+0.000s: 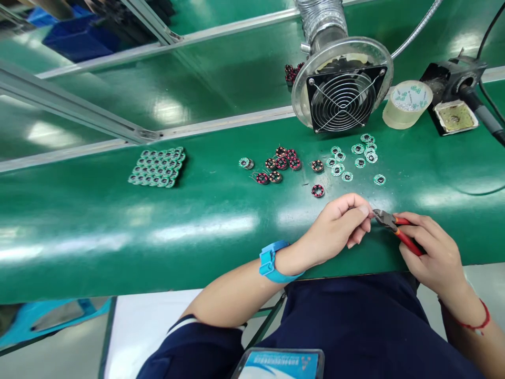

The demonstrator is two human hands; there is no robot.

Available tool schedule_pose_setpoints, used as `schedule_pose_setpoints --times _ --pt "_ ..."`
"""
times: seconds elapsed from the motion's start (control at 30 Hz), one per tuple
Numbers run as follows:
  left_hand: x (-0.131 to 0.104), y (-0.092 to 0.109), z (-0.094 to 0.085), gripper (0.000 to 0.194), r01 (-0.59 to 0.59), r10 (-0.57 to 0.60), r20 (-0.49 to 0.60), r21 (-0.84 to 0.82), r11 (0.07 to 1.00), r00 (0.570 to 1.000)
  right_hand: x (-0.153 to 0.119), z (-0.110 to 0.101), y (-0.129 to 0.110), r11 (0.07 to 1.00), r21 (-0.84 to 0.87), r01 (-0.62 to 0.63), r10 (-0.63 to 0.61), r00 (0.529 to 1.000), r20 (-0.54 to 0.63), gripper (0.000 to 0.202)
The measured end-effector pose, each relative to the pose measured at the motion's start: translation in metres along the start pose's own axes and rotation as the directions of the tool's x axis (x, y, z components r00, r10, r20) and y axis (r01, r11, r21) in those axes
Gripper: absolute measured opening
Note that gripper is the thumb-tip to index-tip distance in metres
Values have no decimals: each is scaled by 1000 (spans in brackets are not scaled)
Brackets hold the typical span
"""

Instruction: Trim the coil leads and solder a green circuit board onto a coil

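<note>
Nearest the camera, a phone-like device (pixel 281 364) with a blue label lies on the person's dark blue lap, at the bottom edge of the view. Above it, both hands meet at the near edge of the green counter (pixel 118 221). The left hand (pixel 335 226), with a blue wrist strap (pixel 272 262) on its forearm, has its fingers curled and its thumb and forefinger pinched together at the tip of the cutters; whatever small part it pinches is too small to make out. The right hand (pixel 434 252), with a red cord at its wrist, is closed around the red handles of the side cutters (pixel 394 226), whose dark jaws point left and touch the left hand's fingertips.

Just beyond the hands lies a single red-wound coil (pixel 317 190), and further back a loose cluster of similar coils (pixel 281 163). To their right sit scattered small round green boards (pixel 355 160). Well to the left, more round green pieces are packed in neat rows in a block (pixel 158 167). At the back of the counter stand a fume extractor fan (pixel 342 97) on a ribbed metal duct, a roll of clear tape (pixel 407 103) beside it, and a soldering iron stand (pixel 453 95) at the far right.
</note>
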State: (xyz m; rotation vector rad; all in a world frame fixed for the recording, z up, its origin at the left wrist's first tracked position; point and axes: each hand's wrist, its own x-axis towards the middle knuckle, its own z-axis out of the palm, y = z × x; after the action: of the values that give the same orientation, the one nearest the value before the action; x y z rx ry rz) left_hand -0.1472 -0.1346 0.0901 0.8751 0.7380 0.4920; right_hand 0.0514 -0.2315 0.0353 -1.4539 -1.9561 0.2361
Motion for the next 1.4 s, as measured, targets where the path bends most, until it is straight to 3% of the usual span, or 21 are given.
schedule_pose_setpoints --times 0.57,0.7,0.77,0.87,0.97,1.07,1.17,1.23,1.3,1.4 --pt "-1 1 1 13 32 -33 11 41 999 999 1 -3 0 999 -21 42 -41 999 23 18" --pt "0 4 -2 14 9 -11 32 64 998 999 0 -3 2 998 -44 43 -44 999 -15 18" --pt "-2 7 -10 9 -23 19 41 100 995 999 -1 -4 6 998 -58 18 -21 998 -51 18" --pt "-10 10 -32 30 -95 86 63 158 983 994 -3 -11 16 995 -103 -4 -3 998 -60 19" --pt "-21 5 -64 29 -167 180 -32 245 955 983 -8 -17 28 987 -162 8 -19 998 -68 16" --pt "-27 -4 -94 23 -194 328 -189 507 840 926 -11 -20 36 981 -194 -28 8 995 -99 14" --pt "-23 -10 -112 22 -133 487 -162 847 515 859 -11 -19 38 980 -193 -38 21 996 -86 14" --pt "-16 -12 -117 25 -99 524 -94 939 330 847 -10 -15 37 983 -182 -9 -5 997 -76 14" --pt "-8 -14 -116 29 -113 506 -35 959 259 862 -9 -12 35 986 -167 9 -19 998 -58 14" --pt "-2 -14 -110 30 -143 461 18 960 239 887 -14 -9 32 986 -163 26 -29 1000 -13 13"
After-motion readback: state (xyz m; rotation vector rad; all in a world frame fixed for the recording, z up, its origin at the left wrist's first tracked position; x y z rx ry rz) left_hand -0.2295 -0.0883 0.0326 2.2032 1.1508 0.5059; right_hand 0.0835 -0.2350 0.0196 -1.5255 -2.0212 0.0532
